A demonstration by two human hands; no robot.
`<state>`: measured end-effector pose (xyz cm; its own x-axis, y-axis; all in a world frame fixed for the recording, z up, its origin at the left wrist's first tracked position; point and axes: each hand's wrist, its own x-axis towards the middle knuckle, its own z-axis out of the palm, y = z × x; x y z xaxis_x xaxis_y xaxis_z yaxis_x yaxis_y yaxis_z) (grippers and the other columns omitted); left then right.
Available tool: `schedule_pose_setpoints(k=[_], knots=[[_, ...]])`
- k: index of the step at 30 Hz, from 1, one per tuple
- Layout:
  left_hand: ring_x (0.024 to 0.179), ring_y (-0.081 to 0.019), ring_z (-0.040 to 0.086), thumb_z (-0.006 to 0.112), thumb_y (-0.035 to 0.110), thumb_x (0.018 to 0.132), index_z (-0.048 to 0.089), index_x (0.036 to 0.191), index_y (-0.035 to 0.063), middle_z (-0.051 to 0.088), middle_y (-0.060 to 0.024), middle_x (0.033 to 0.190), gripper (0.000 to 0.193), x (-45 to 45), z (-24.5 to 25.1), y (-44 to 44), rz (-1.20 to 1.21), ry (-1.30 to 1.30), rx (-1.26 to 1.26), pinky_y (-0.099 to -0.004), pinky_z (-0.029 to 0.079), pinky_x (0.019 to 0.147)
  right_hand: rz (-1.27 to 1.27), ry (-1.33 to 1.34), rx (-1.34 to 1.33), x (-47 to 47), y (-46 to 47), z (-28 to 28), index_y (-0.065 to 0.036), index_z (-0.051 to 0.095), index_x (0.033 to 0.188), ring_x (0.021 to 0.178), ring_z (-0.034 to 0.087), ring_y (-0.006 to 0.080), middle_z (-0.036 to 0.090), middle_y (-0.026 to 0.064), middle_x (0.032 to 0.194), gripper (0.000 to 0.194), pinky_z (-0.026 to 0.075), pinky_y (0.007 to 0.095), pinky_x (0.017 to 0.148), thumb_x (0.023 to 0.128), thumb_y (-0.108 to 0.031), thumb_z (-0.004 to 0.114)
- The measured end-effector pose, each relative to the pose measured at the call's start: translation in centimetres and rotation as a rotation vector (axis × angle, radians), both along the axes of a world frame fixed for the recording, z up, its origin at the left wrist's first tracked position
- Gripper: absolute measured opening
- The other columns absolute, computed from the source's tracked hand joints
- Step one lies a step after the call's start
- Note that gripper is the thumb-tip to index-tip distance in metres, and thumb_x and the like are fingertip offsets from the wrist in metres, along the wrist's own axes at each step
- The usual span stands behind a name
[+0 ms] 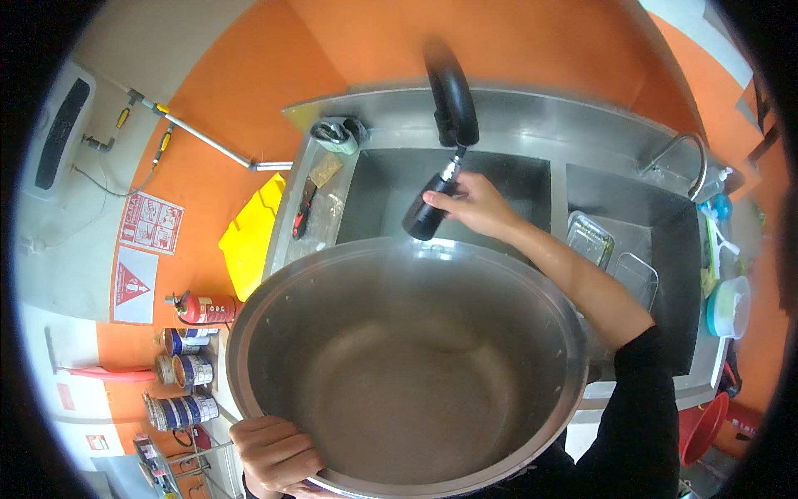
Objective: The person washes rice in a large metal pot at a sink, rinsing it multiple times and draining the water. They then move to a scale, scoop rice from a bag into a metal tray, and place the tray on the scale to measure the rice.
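Observation:
A large round metal basin (399, 387) is tilted in front of me at the sink's front edge, its inside facing up towards me. My left hand (274, 452) grips its rim at the lower left, fingers curled over the edge. My right hand (477, 209) holds the black pull-out spray head (427, 209) of the faucet. The spray head points down at the basin's far rim, and faint spray seems to fall into the basin. Above it curves the black faucet neck (458, 93). Behind the basin lies the left sink bowl (380, 193), partly hidden by it.
In the right sink bowl (673, 299) lie a clear plastic container (589, 240) and another clear tray (636, 280). A red-and-black scraper (303, 209) and a sponge (326, 169) rest on the left ledge. A metal tap (698, 156) stands at the right; a fire extinguisher (209, 309) is at the left.

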<state>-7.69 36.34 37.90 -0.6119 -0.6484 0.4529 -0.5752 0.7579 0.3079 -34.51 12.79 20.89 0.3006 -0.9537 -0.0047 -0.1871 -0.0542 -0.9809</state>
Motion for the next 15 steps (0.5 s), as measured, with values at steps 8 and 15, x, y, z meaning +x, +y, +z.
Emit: schedule_pose_setpoints(k=[8, 15], knots=[[0.031, -0.0095, 0.042, 0.055, 0.042, 0.084, 0.053, 0.05, 0.0168, 0.042, 0.005, 0.039, 0.043, 0.9, -0.8, -0.6, -0.111, 0.024, -0.067, -0.023, 0.031, 0.032, 0.242, -0.403, 0.38, 2.1, 0.3, 3.0, 0.01, 0.048, 0.117, 0.103, 0.061, 0.0315, 0.058, 0.0234, 0.11, 0.058, 0.05, 0.0371, 0.092, 0.086, -0.037, 0.063], [0.034, -0.01, 0.045, 0.062, 0.035, 0.07, 0.056, 0.053, 0.0165, 0.044, 0.0049, 0.041, 0.025, 1.2, -0.7, -0.6, -0.126, -0.028, -0.064, -0.023, 0.032, 0.033, 0.437, -0.363, 0.397, 1.4, -0.6, 3.6, 0.004, 0.058, 0.11, 0.093, 0.065, 0.0244, 0.064, 0.0175, 0.104, 0.053, 0.053, 0.0345, 0.084, 0.084, -0.042, 0.063]])
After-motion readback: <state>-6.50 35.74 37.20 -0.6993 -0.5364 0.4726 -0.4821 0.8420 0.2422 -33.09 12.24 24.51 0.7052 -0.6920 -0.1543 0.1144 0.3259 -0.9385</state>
